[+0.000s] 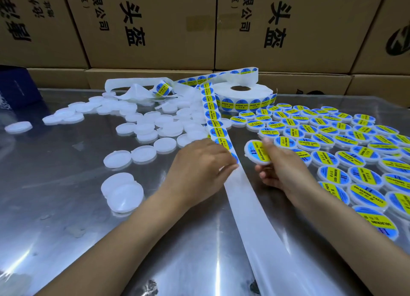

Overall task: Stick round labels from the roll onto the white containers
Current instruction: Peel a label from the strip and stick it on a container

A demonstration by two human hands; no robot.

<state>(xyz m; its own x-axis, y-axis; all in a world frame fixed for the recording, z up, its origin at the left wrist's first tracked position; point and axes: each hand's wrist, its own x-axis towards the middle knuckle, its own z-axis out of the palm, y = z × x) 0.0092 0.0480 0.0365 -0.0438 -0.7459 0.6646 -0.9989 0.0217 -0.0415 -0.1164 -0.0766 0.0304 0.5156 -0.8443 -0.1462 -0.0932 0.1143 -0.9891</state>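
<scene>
You're pinching the strip of blue-and-yellow round labels [216,127] with your left hand [199,162] at centre frame, the grip closed right where the printed stickers end, probably so the next one peels easily. Your right hand [279,164] is curling around a freshly labelled white round container [255,150], tilting it toward you. Blank white containers [142,127] are waiting upper left, finished ones [332,140] piling up right, the roll [244,93] feeding from the top of the shiny tabletop [66,207].
</scene>
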